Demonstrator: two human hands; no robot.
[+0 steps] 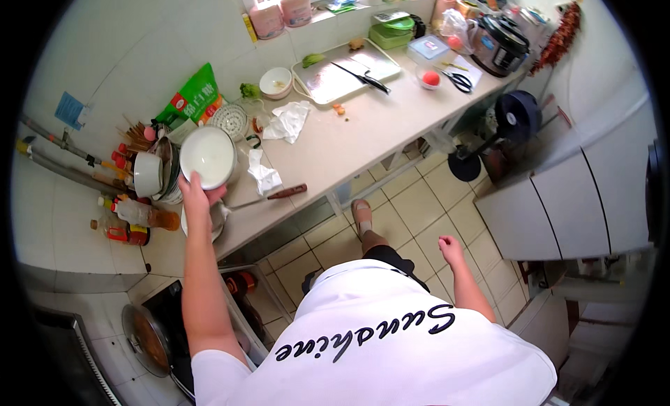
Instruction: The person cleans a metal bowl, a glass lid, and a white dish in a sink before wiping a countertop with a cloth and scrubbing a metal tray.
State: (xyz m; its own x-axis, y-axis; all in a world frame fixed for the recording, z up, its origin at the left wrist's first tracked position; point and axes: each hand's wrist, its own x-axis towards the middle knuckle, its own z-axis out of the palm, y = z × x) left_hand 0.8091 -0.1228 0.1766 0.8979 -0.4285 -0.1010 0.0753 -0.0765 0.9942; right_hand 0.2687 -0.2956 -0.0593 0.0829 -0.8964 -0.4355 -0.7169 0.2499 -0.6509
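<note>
A white bowl (208, 157) is gripped at its near rim by my left hand (197, 194), over the left part of the counter. Its open top faces me, and the inside looks white and bare. Under my left wrist, partly covered, is a light-coloured dish (218, 222). Beside it lies a tool with a brown handle (288, 192) and a metal shaft. Stacked bowls (148, 174) stand just left of the held bowl. My right hand (451, 249) hangs low at my side above the tiled floor, its fingers curled in with nothing visible in them.
Crumpled tissues (287, 121) lie mid-counter. A knife (362, 78) rests on a tray (335, 98), with scissors (458, 82) farther right. An electric pressure cooker (500, 45) stands at the far end. Bottles (141, 212) and a lidded pan (146, 340) are at left; a dark fan (515, 118) stands right.
</note>
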